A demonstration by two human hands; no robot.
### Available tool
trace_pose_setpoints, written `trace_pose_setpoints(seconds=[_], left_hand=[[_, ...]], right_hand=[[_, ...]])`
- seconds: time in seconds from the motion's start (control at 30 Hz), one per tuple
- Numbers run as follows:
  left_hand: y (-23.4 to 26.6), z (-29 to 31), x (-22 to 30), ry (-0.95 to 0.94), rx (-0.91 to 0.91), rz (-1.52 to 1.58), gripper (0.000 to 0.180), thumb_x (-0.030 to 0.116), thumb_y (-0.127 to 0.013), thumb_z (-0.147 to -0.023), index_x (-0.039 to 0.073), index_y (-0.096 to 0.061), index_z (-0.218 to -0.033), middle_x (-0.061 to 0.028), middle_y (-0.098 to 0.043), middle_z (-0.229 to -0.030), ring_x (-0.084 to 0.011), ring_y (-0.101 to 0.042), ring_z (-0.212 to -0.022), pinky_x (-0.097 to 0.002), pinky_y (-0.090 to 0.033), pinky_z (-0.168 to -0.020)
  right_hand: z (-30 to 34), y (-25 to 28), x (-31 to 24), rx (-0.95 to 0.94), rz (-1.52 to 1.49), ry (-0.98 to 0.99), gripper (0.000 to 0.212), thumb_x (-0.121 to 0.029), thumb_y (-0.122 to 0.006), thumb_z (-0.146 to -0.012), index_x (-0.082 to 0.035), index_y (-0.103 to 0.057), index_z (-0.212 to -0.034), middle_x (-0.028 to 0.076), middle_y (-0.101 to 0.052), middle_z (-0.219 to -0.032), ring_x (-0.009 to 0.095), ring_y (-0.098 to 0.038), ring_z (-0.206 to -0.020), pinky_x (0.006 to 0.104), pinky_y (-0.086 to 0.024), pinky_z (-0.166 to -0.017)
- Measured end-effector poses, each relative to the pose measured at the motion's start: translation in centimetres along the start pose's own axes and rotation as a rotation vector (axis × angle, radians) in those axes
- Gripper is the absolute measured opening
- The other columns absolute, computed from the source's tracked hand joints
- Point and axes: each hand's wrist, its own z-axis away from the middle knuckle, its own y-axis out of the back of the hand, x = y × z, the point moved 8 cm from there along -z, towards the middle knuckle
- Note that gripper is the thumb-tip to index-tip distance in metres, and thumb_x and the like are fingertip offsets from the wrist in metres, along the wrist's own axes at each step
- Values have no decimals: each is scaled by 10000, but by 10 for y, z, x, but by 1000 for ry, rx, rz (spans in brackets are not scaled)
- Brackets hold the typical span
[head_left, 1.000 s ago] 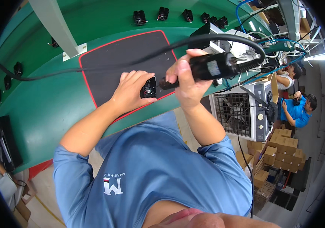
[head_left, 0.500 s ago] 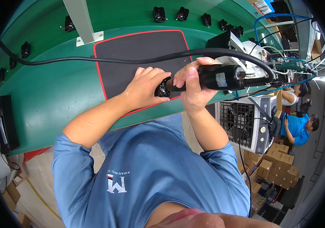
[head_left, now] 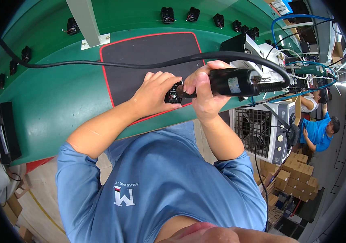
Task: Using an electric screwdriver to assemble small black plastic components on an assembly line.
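Note:
My left hand (head_left: 154,91) is closed round a small black housing (head_left: 174,94) with a circuit board inside, thumb on one edge and fingers on the other. The housing rests on a dark mat (head_left: 140,52) with a red border. In my right hand (head_left: 206,91) is a black corded electric screwdriver (head_left: 233,82), lying nearly level in this view. Its tip points left into the housing; whether it touches a screw is hidden. A thick black cable (head_left: 148,65) loops from the tool's back end across the mat.
Several similar black housings (head_left: 167,15) stand along the green belt behind the bench. A grey post (head_left: 84,20) rises at the bench's back. To the right are a white device (head_left: 258,54), an air cooler (head_left: 258,127), stacked cartons (head_left: 300,174) and two people; a black tray (head_left: 5,131) sits left.
Both hands, the housing and the screwdriver hold almost the same place. The housings on the belt have shifted slightly left. A person at the right has raised an arm.

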Motion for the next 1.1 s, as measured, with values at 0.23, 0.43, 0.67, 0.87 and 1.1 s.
trace_pose_setpoints(seconds=[0.23,0.43,0.67,0.87,1.1], left_hand=[[1,2,-2,-33,83,34,733,299,-872,-648,101,-552,-1276,-57,-582,-1113,-266,-532,-1050,-398,-350,-888],[-1,3,-3,-40,98,39,750,315,-866,-660,102,-544,-1302,-55,-581,-1114,-262,-530,-1061,-396,-349,-893],[-1,1,-1,-22,49,47,753,324,-862,-666,110,-541,-1312,-52,-581,-1113,-259,-529,-1060,-399,-349,-902],[-5,3,-8,-75,151,46,727,314,-860,-674,115,-558,-1304,-56,-594,-1093,-272,-544,-1033,-412,-374,-880],[3,-4,-5,8,-37,46,627,357,-867,-655,77,-601,-1150,-84,-609,-1080,-331,-579,-1092,-478,-420,-922]], right_hand=[[-2,-2,-4,-13,14,17,295,8,-558,-947,-24,-436,-1215,92,-535,-715,143,-515,-515,323,-501,-500],[-1,-1,-5,8,-7,5,290,10,-557,-948,-32,-436,-1208,91,-535,-716,143,-513,-520,322,-498,-502],[2,1,0,-15,-2,-7,286,20,-545,-947,-37,-440,-1208,90,-533,-716,142,-510,-523,330,-500,-506],[17,9,15,53,-105,-95,323,87,-620,-867,10,-457,-1135,102,-575,-734,132,-573,-572,282,-524,-555],[6,-8,16,-88,-53,-57,212,-22,-591,-925,-16,-470,-1099,75,-526,-722,123,-492,-515,291,-478,-495]])
